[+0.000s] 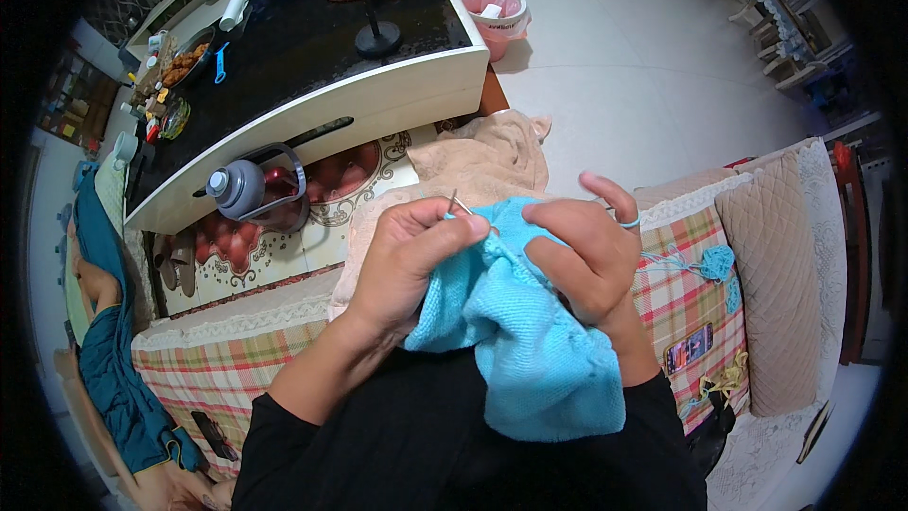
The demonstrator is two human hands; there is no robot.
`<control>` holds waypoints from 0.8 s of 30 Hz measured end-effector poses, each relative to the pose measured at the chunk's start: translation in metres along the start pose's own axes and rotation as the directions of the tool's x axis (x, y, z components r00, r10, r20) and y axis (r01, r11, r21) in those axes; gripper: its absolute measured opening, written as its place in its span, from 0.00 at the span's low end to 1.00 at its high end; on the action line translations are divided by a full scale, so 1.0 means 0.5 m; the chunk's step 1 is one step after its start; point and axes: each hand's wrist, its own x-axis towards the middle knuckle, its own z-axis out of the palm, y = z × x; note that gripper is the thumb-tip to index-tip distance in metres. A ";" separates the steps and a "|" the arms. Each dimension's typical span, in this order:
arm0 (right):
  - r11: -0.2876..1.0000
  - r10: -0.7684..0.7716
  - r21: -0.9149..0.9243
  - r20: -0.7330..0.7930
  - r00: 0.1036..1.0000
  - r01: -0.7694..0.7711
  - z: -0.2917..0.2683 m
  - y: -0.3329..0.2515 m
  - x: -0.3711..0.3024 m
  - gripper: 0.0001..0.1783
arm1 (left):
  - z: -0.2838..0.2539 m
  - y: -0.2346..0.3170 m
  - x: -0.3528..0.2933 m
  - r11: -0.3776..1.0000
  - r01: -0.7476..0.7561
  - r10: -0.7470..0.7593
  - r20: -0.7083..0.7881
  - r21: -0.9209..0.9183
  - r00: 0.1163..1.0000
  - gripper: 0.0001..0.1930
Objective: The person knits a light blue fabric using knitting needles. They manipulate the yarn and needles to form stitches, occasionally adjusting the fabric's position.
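A light-blue knitted piece (pixel 549 360) hangs over my lap, bunched between both hands. My left hand (pixel 407 255) is closed, thumb and index finger pinching the knitting's upper edge and a thin knitting needle (pixel 462 204), whose tip points up. My right hand (pixel 596 260) curls around the other side of the knitting, with one finger raised and blue yarn (pixel 628 224) looped round it. What lies inside the right palm is hidden. Strands run right toward a small bundle of blue yarn (pixel 717 263) on the plaid sofa cover.
A phone (pixel 689 348) lies on the plaid cover (pixel 676 289). Ahead stands a low black-topped table (pixel 293 47) with a device on a stand (pixel 376 38). A grey jug (pixel 241 187) stands below its side, a pink bin (pixel 497 19) beyond. A person lies at left under teal fabric (pixel 113 388).
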 end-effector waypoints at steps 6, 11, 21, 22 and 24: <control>0.996 -0.038 -0.084 -0.057 0.998 0.034 0.008 0.008 0.008 0.10 | -0.005 -0.001 0.006 0.992 0.028 -0.039 0.088 0.120 0.995 0.08; 0.985 0.167 -0.023 -0.105 0.980 -0.170 0.018 0.001 -0.001 0.12 | 0.006 0.006 -0.006 0.865 -0.159 0.107 0.136 0.476 0.985 0.12; 0.954 0.294 0.116 -0.188 0.937 -0.276 0.017 -0.003 -0.021 0.15 | -0.028 0.020 -0.005 0.972 -0.016 -0.028 0.182 0.235 0.983 0.14; 0.959 0.276 0.111 -0.179 0.944 -0.259 0.015 0.000 -0.021 0.15 | -0.027 0.021 -0.006 0.968 -0.036 -0.009 0.175 0.250 0.985 0.14; 0.956 0.286 0.120 -0.177 0.942 -0.268 0.015 -0.003 -0.020 0.16 | -0.022 0.023 -0.007 0.957 -0.076 0.030 0.165 0.279 0.986 0.13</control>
